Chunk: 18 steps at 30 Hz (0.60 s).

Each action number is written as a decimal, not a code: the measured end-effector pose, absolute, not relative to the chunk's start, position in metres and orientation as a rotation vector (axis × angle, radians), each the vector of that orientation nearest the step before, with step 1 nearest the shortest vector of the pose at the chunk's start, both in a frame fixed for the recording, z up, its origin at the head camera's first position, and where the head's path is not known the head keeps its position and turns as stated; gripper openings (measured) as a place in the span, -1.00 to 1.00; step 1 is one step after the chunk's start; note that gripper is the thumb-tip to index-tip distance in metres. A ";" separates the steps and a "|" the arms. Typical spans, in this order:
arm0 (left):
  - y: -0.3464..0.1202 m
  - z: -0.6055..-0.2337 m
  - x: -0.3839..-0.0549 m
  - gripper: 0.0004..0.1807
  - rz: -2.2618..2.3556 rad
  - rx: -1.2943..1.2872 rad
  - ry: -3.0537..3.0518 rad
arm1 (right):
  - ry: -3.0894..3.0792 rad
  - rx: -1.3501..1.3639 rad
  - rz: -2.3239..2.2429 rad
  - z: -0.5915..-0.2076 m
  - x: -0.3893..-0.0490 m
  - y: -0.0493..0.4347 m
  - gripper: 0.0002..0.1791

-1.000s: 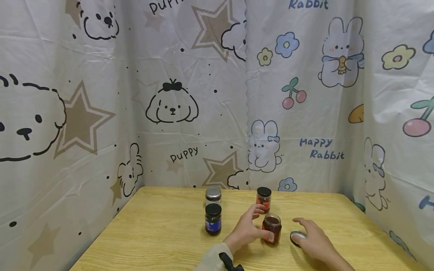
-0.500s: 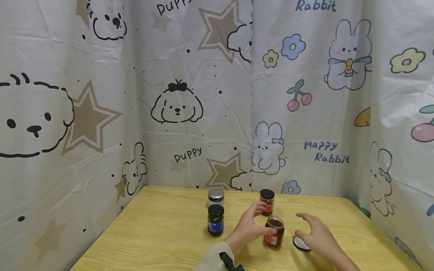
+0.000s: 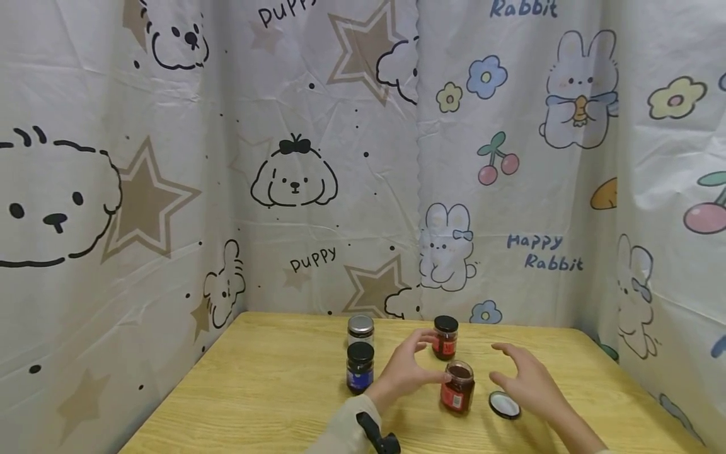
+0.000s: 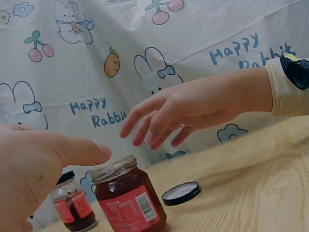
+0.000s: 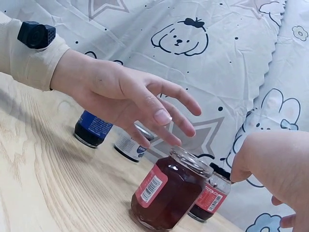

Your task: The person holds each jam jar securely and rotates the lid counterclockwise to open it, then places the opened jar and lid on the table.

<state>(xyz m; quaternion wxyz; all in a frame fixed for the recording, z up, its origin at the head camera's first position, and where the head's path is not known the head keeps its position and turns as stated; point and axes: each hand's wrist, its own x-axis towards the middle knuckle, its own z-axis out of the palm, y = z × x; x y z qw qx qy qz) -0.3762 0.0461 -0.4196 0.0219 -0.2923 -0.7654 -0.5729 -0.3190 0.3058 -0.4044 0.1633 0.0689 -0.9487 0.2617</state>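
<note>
An open glass jar point(image 3: 457, 396) with a red label and dark contents stands upright on the table. My left hand point(image 3: 405, 371) is beside its left, fingers spread, the thumb overlapping the rim in the head view; in the left wrist view that thumb shows above the rim, apart from it. Right of the jar, a black-edged lid point(image 3: 505, 405) lies with its white inside up. Over this lid hovers my right hand point(image 3: 529, 383), fingers parted and holding nothing. Behind the open jar is a capped red-labelled jar point(image 3: 445, 342), close to my left fingertips.
To the left, a blue-labelled jar with a black lid point(image 3: 360, 373) stands in front of a silver-lidded jar point(image 3: 360, 329). Printed curtains point(image 3: 317, 126) enclose the wooden table point(image 3: 255, 391) at the back and both sides.
My right hand has come off the lid, which now lies flat on the table. The left hand has let go of the open jar and drawn back to the left.
</note>
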 end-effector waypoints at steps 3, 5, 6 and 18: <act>0.041 -0.416 -0.376 -0.15 -1.746 -0.902 -2.374 | -2.703 0.211 0.731 -0.401 -0.320 0.302 -0.32; 0.037 -0.413 -0.377 -0.15 -1.725 -0.891 -2.378 | -2.696 0.229 0.717 -0.398 -0.320 0.300 -0.32; 0.036 -0.412 -0.377 -0.14 -1.716 -0.886 -2.378 | -2.690 0.239 0.710 -0.397 -0.320 0.299 -0.32; 0.000 -0.394 -0.382 -0.15 -1.606 -0.875 -2.343 | -2.646 0.315 0.662 -0.380 -0.324 0.289 -0.35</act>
